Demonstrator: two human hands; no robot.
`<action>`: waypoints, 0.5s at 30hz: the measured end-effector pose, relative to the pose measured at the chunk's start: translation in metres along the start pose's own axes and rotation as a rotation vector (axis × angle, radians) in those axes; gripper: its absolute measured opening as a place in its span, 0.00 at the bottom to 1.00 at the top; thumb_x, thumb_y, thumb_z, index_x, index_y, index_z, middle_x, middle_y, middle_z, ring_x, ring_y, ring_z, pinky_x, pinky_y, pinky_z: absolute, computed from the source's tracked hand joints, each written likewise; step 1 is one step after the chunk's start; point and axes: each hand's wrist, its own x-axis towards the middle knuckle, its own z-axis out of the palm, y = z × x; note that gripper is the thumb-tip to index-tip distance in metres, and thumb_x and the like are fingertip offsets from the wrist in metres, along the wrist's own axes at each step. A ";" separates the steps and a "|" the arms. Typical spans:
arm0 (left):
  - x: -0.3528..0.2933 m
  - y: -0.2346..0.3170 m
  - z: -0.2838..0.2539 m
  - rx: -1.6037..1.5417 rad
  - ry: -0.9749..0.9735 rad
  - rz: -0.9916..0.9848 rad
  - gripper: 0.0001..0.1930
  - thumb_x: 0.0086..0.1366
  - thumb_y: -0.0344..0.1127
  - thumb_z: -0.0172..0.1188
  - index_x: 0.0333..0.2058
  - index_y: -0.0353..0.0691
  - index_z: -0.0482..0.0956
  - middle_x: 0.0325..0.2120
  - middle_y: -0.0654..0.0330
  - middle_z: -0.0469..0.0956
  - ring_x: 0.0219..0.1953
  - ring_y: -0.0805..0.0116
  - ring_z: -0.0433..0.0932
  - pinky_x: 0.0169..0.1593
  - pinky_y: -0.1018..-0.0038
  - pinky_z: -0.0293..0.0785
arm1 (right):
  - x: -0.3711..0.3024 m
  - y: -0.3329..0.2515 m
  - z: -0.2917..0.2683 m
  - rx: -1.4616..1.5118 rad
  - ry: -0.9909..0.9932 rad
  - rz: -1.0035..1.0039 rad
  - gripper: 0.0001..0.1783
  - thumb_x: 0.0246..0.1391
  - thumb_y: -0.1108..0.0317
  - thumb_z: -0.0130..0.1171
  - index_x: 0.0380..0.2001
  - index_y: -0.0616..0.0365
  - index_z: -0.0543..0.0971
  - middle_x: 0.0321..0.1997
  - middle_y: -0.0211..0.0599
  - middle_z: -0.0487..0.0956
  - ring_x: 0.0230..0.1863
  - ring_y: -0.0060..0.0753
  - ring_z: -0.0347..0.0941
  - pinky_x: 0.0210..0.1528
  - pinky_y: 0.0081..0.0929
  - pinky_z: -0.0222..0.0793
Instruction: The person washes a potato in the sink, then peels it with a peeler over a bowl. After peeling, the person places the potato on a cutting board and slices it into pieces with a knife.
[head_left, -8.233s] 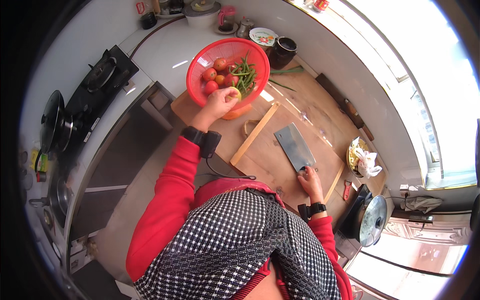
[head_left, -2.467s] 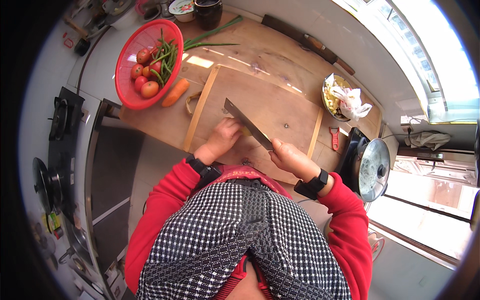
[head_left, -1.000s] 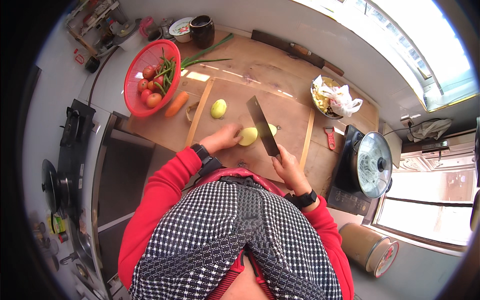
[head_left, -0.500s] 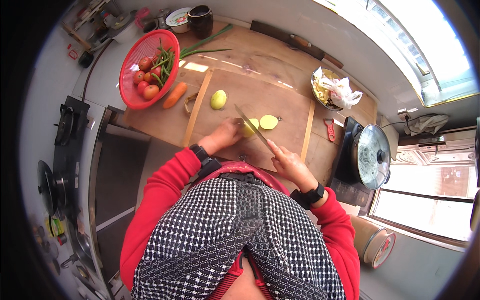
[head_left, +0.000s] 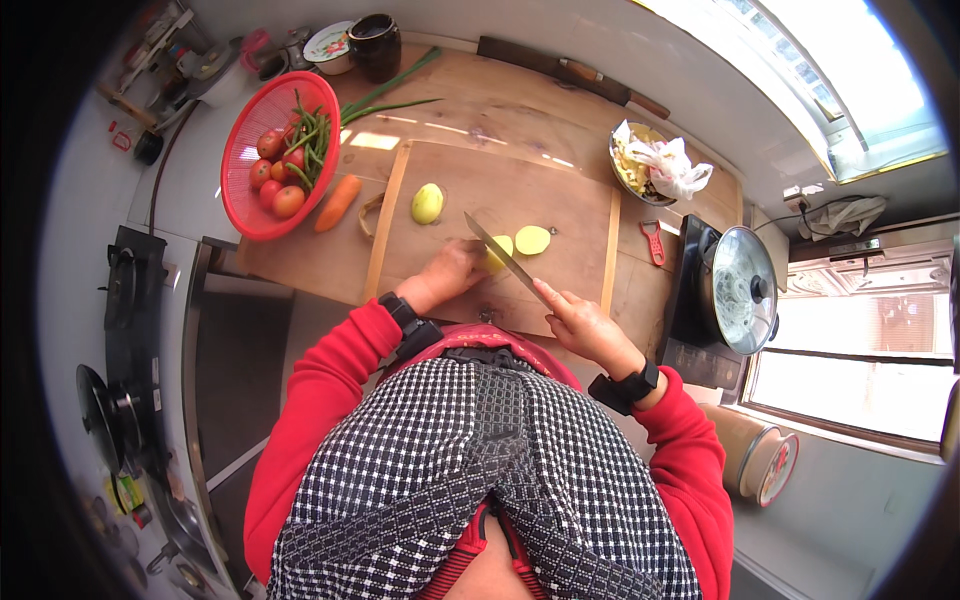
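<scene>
My right hand [head_left: 588, 327] grips the handle of a kitchen knife [head_left: 512, 262], its blade slanting up and left across a peeled yellow potato piece [head_left: 503, 245]. Against that piece press the fingers of my left hand [head_left: 447, 272], curled round its left side and partly hiding it. Just right of the blade, a cut potato half [head_left: 532, 240] lies with its pale flat face showing. Farther left on the wooden cutting board [head_left: 560, 205] rests a whole peeled potato [head_left: 427, 203], apart from both hands.
At left stand a red plastic basket [head_left: 232, 185] of tomatoes and green beans, a carrot [head_left: 338, 203] and green onions [head_left: 395, 106]. To the right are a red peeler [head_left: 653, 243], a bowl with a white plastic bag [head_left: 682, 168] and a lidded pan [head_left: 742, 290] on a cooktop. A cleaver [head_left: 540, 62] lies behind.
The whole view has shifted slightly, with the counter things a little farther left. Both hands keep nearly the same places at the potato piece, and the knife still lies across it.
</scene>
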 end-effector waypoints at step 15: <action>0.001 -0.005 0.002 -0.068 0.028 0.030 0.12 0.46 0.32 0.60 0.32 0.36 0.77 0.37 0.50 0.74 0.40 0.53 0.72 0.44 0.66 0.70 | 0.007 0.003 -0.007 0.034 -0.076 0.029 0.32 0.44 0.75 0.49 0.56 0.54 0.58 0.30 0.50 0.72 0.30 0.51 0.70 0.33 0.39 0.65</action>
